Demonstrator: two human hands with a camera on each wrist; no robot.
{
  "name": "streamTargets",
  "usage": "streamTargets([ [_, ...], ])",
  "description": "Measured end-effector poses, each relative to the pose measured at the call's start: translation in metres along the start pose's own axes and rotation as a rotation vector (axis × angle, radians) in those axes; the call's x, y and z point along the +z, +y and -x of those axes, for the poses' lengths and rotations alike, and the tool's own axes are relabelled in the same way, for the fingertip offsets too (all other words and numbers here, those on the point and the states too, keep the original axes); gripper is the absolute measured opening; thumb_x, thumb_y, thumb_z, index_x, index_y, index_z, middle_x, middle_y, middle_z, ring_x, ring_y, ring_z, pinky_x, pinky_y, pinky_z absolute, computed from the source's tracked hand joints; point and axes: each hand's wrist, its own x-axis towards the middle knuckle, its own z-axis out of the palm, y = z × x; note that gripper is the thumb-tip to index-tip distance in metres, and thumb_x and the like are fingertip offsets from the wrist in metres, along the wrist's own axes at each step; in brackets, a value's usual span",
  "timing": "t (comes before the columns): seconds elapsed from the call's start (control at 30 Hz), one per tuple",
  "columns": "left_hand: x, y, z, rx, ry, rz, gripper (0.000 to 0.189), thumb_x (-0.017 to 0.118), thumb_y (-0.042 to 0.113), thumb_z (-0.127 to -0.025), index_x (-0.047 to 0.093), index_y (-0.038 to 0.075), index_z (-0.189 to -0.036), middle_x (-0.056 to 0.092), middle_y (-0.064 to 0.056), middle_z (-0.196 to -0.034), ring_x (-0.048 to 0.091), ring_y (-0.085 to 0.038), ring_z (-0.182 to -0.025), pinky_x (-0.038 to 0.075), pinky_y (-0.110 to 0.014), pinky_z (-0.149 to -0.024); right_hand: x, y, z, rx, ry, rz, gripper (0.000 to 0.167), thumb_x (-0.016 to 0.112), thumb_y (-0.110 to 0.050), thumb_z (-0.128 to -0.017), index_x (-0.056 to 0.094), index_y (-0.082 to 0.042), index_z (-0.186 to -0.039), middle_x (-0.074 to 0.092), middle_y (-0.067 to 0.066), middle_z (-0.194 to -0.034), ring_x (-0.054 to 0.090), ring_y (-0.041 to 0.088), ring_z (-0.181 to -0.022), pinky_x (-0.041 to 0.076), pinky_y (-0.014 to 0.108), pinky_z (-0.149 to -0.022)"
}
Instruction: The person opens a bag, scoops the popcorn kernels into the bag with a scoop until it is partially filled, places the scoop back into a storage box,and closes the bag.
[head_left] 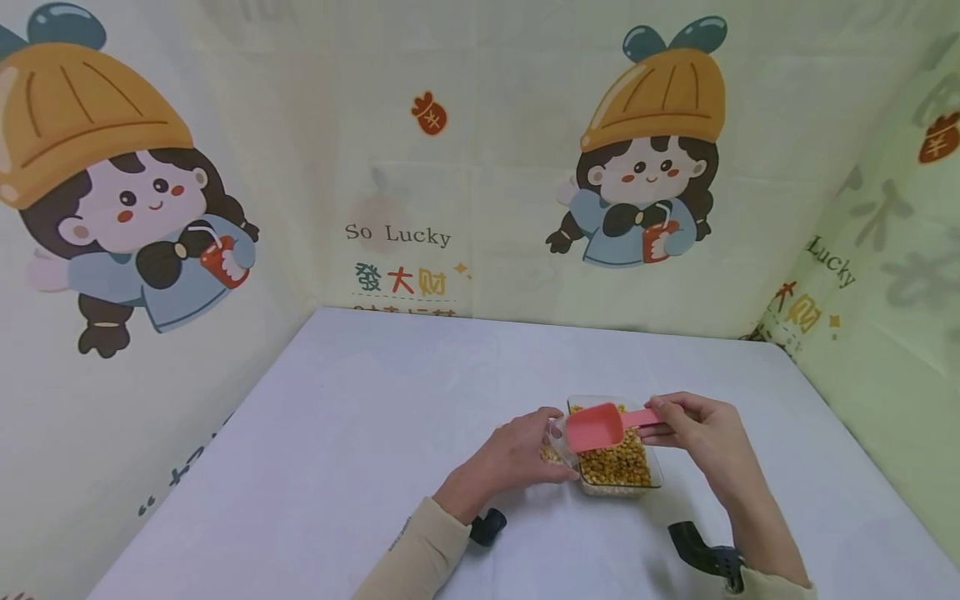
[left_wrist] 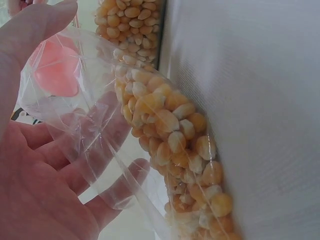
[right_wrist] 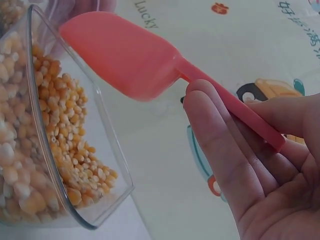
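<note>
My right hand holds a pink scoop by its handle, between thumb and fingers. Its bowl is over the left part of a glass container filled with corn kernels. On the container's left, my left hand holds a clear plastic bag near its mouth, thumb on one side and fingers on the other. More corn kernels fill the lower part of this bag. Through the clear film the scoop shows pink in the left wrist view, close to the bag's mouth.
A white tabletop stretches around the container. Behind it and at the sides hang pale cloths printed with cartoon figures and lettering. Black camera mounts are strapped at both wrists.
</note>
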Motion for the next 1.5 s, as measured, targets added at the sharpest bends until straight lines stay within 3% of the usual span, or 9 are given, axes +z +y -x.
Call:
streamTargets([
  [0.27,-0.002,0.000,0.000,0.005,0.005,0.002,0.082,0.082,0.051,-0.076,0.047,0.017,-0.141,0.066,0.006,-0.117,0.061,-0.006,-0.101,0.052,-0.027,-0.082,-0.007,0.007,0.000,-0.030,0.028,-0.015,0.052,0.056,-0.035,-0.101,0.058,0.011,-0.124,0.075,-0.004,-0.093,0.076,0.017,-0.080,0.059,0.024,-0.075],
  [0.8,-0.003,0.000,0.001,0.007,-0.001,-0.011,0.083,0.080,0.053,-0.077,0.045,0.016,-0.143,0.066,0.006,-0.120,0.062,-0.008,-0.106,0.052,-0.030,-0.087,-0.026,0.012,0.001,0.056,0.140,0.056,0.054,0.053,-0.037,-0.102,0.056,0.008,-0.130,0.074,-0.010,-0.090,0.075,0.012,-0.078,0.055,0.014,-0.073],
  [1.07,-0.003,0.000,0.001,0.010,-0.009,-0.020,0.082,0.080,0.052,-0.078,0.045,0.016,-0.143,0.066,0.005,-0.121,0.062,-0.008,-0.107,0.052,-0.030,-0.087,-0.027,0.013,0.001,0.052,0.137,0.096,0.051,0.053,-0.033,-0.102,0.056,0.011,-0.128,0.075,0.000,-0.092,0.075,0.013,-0.075,0.058,0.021,-0.070],
  [1.3,-0.003,-0.001,0.000,0.024,-0.001,-0.035,0.081,0.079,0.052,-0.078,0.046,0.016,-0.143,0.066,0.005,-0.120,0.062,-0.008,-0.106,0.052,-0.029,-0.086,-0.025,0.011,0.001,0.091,0.141,0.168,0.052,0.054,-0.035,-0.102,0.057,0.010,-0.128,0.075,0.014,-0.098,0.075,0.012,-0.074,0.058,0.021,-0.069],
  [1.5,-0.002,-0.003,-0.001,0.024,0.000,-0.029,0.081,0.079,0.052,-0.078,0.046,0.016,-0.142,0.066,0.006,-0.119,0.061,-0.007,-0.104,0.051,-0.027,-0.083,-0.024,0.004,0.005,0.096,0.170,0.242,0.050,0.056,-0.036,-0.101,0.060,0.008,-0.125,0.075,0.017,-0.098,0.074,0.010,-0.072,0.058,0.020,-0.065],
])
